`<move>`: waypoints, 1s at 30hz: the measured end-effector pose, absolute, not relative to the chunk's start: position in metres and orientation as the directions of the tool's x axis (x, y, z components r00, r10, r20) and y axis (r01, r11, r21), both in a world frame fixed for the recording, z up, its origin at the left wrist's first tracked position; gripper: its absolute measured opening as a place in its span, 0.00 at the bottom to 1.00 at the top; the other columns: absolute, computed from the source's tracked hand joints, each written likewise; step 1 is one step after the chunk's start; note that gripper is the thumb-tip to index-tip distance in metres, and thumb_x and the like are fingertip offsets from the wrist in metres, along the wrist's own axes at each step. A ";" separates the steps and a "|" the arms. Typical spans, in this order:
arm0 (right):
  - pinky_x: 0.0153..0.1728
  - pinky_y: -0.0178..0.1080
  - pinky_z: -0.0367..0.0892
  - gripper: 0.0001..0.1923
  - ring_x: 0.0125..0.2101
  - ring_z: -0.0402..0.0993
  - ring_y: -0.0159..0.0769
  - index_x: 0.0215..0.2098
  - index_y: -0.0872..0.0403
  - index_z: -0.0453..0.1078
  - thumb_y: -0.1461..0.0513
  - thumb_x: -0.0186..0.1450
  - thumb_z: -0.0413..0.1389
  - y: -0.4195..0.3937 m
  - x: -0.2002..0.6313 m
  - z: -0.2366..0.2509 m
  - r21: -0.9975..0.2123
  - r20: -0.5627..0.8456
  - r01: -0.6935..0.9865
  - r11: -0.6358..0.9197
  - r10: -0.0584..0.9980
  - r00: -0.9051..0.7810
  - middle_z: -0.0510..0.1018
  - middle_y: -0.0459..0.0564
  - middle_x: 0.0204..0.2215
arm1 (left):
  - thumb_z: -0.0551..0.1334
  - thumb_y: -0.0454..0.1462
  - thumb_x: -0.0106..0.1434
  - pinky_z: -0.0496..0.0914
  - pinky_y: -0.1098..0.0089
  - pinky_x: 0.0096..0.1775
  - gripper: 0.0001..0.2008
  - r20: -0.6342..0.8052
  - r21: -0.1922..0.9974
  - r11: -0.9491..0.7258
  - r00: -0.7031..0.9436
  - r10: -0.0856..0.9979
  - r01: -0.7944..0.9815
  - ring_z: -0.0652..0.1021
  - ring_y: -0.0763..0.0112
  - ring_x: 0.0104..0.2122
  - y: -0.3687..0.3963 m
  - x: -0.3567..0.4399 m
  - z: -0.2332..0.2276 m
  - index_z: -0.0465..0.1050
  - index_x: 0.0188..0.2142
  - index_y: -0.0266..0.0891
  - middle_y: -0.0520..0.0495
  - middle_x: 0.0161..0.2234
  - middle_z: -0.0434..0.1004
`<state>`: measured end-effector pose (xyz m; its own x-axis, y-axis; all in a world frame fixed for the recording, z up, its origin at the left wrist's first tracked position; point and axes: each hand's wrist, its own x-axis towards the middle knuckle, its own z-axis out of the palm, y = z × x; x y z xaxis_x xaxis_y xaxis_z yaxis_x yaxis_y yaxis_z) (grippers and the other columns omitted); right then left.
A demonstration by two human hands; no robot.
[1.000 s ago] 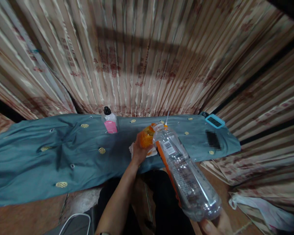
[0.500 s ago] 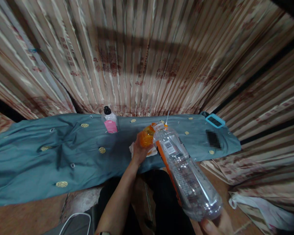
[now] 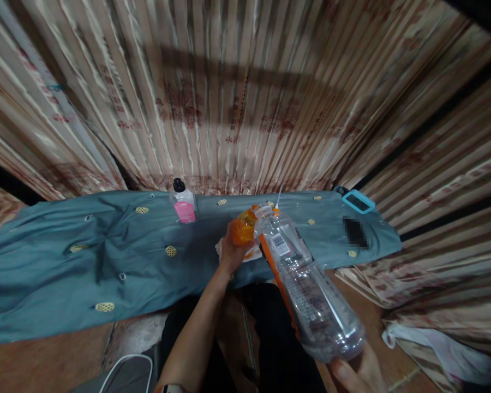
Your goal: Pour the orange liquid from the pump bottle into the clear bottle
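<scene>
My left hand (image 3: 232, 250) is wrapped round an orange see-through bottle (image 3: 244, 229) above the cloth-covered table. In my right hand (image 3: 354, 374) is the base of a large clear plastic bottle (image 3: 311, 289) with an orange label strip and a barcode. This big bottle is tilted, its neck up against the mouth of the orange one. Whether liquid flows between them I cannot tell. Behind the necks, a thin white nozzle with an orange base (image 3: 278, 203) shows. Partly hidden by my left hand, a white paper or tissue (image 3: 251, 255) lies on the cloth.
A clear bottle with black cap and pink label (image 3: 185, 204) stands at the left on the green-blue cloth (image 3: 139, 273). To the right lie a light-blue framed device (image 3: 359, 202) and a blurred dark object (image 3: 355, 233). Striped curtains (image 3: 237, 98) hang close behind.
The base of the large clear bottle has shifted slightly left and up with my right hand. My left hand and the orange bottle stay almost in place.
</scene>
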<state>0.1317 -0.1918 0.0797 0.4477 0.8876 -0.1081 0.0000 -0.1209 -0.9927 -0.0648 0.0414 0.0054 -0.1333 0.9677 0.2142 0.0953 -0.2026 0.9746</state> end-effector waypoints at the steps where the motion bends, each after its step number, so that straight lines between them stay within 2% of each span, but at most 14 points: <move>1: 0.52 0.49 0.73 0.34 0.49 0.81 0.54 0.49 0.50 0.76 0.45 0.48 0.71 -0.191 0.130 0.083 -0.992 -0.101 0.020 -0.125 0.880 0.464 0.85 0.55 0.45 | 0.71 0.39 0.51 0.74 0.64 0.44 0.29 0.210 0.977 -0.203 -0.127 0.969 0.072 0.81 0.64 0.41 0.042 -0.065 0.005 0.66 0.52 0.45 0.50 0.44 0.80; 6: 0.54 0.49 0.70 0.35 0.49 0.80 0.54 0.46 0.50 0.77 0.42 0.45 0.71 -0.187 0.121 0.095 -0.988 -0.150 -0.042 -0.148 0.874 0.463 0.85 0.54 0.43 | 0.72 0.38 0.49 0.74 0.65 0.43 0.30 0.187 0.982 -0.184 -0.120 0.975 0.029 0.80 0.65 0.38 0.043 -0.066 0.007 0.66 0.51 0.43 0.50 0.41 0.80; 9: 0.53 0.48 0.70 0.34 0.48 0.81 0.53 0.46 0.50 0.76 0.45 0.45 0.72 -0.187 0.121 0.093 -0.987 -0.160 -0.049 -0.154 0.873 0.461 0.86 0.53 0.40 | 0.73 0.39 0.49 0.74 0.66 0.43 0.30 0.173 0.984 -0.169 -0.118 0.978 0.049 0.80 0.66 0.39 0.044 -0.065 0.010 0.66 0.50 0.43 0.49 0.42 0.80; 14: 0.50 0.50 0.73 0.38 0.48 0.81 0.53 0.53 0.51 0.73 0.44 0.49 0.70 -0.187 0.121 0.079 -0.992 -0.113 -0.103 -0.078 0.911 0.397 0.85 0.55 0.43 | 0.74 0.40 0.48 0.75 0.66 0.43 0.29 0.200 0.979 -0.197 -0.078 0.977 0.050 0.80 0.67 0.39 0.048 -0.067 0.016 0.66 0.47 0.41 0.48 0.42 0.79; 19: 0.47 0.49 0.75 0.35 0.47 0.82 0.53 0.52 0.52 0.75 0.46 0.51 0.70 -0.186 0.122 0.074 -0.994 -0.054 -0.110 -0.012 0.921 0.387 0.85 0.58 0.43 | 0.73 0.40 0.48 0.75 0.66 0.41 0.28 0.211 0.977 -0.210 -0.017 0.977 0.043 0.79 0.67 0.37 0.050 -0.072 0.016 0.66 0.47 0.42 0.50 0.40 0.78; 24: 0.45 0.48 0.77 0.36 0.44 0.83 0.54 0.50 0.52 0.76 0.46 0.47 0.72 -0.187 0.123 0.077 -0.993 -0.087 -0.105 -0.047 0.905 0.417 0.86 0.56 0.40 | 0.71 0.39 0.51 0.74 0.63 0.46 0.26 0.286 0.955 -0.282 -0.036 0.957 0.086 0.79 0.64 0.42 0.047 -0.072 0.018 0.67 0.49 0.41 0.47 0.44 0.77; 27: 0.44 0.52 0.76 0.39 0.42 0.84 0.56 0.52 0.51 0.75 0.44 0.46 0.71 -0.187 0.122 0.078 -0.991 -0.120 -0.108 -0.083 0.903 0.413 0.86 0.56 0.38 | 0.70 0.38 0.52 0.73 0.63 0.47 0.24 0.280 0.954 -0.272 -0.050 0.959 0.124 0.79 0.63 0.43 0.047 -0.071 0.018 0.68 0.49 0.42 0.47 0.44 0.77; 30: 0.46 0.54 0.76 0.38 0.44 0.82 0.60 0.50 0.48 0.75 0.42 0.45 0.71 -0.188 0.120 0.077 -0.990 -0.124 -0.113 -0.086 0.913 0.388 0.86 0.55 0.38 | 0.70 0.36 0.51 0.74 0.63 0.47 0.27 0.267 0.959 -0.260 -0.048 0.963 0.110 0.79 0.62 0.43 0.047 -0.071 0.015 0.67 0.50 0.42 0.47 0.44 0.77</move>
